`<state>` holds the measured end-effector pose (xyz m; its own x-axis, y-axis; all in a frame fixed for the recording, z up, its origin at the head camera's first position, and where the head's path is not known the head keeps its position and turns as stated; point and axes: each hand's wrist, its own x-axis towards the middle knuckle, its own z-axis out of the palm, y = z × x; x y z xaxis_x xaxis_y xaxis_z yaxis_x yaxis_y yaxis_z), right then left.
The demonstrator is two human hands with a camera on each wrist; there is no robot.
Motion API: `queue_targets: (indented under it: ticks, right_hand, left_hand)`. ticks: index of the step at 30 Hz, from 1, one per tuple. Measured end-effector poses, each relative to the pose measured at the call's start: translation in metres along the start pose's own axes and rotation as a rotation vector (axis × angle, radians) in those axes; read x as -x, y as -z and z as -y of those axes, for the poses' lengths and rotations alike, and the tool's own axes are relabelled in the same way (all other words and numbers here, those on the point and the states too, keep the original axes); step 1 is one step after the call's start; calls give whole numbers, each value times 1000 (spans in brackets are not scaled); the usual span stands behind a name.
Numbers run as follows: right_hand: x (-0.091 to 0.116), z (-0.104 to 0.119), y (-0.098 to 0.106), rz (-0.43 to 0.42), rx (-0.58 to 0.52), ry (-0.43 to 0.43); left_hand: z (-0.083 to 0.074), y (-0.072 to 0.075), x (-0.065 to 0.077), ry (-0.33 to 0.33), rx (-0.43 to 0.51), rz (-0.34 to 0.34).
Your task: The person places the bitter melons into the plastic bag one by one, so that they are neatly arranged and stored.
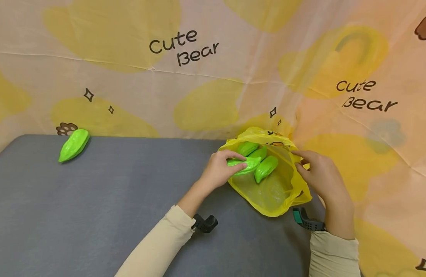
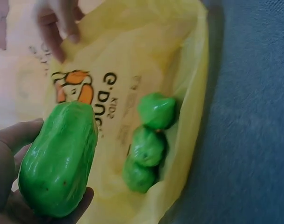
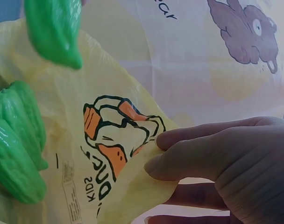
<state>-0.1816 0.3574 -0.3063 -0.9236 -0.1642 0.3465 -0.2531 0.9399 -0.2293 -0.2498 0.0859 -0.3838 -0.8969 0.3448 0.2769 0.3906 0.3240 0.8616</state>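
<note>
My left hand (image 1: 218, 169) holds a glossy green gourd (image 2: 60, 158) with a ridged skin and a pointed tip, between thumb and fingers. That gourd is at the mouth of a yellow plastic bag (image 1: 268, 209), over its left side. Inside the bag lie three similar green gourds (image 1: 266, 168), close together. At the right side of the opening, my right hand (image 1: 321, 175) pinches the bag's edge between thumb and fingers, as the right wrist view shows. A printed cartoon dog (image 3: 121, 135) and lettering mark the bag's wall.
Another green gourd (image 1: 74, 145) lies far left on the grey table (image 1: 105, 207), by the back edge. A patterned cloth (image 1: 199, 96) hangs behind the table and along its right side, close to the bag. Each wrist wears a dark band (image 1: 205, 224).
</note>
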Motion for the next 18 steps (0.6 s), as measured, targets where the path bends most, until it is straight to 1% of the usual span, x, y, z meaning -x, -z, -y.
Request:
queue_targets:
  ticks: [5, 8, 13, 18]
  right_hand:
    - [0, 1, 1, 1, -1, -2]
    - [0, 1, 2, 7, -3, -11]
    - [0, 0, 2, 14, -4, -19]
    - [0, -1, 1, 8, -4, -14]
  left_hand:
    - [-1, -16, -7, 35, 16, 25]
    - [-3, -25, -12, 44, 22, 34]
    - [-6, -37, -19, 47, -12, 33]
    - [-6, -46, -25, 60, -39, 27]
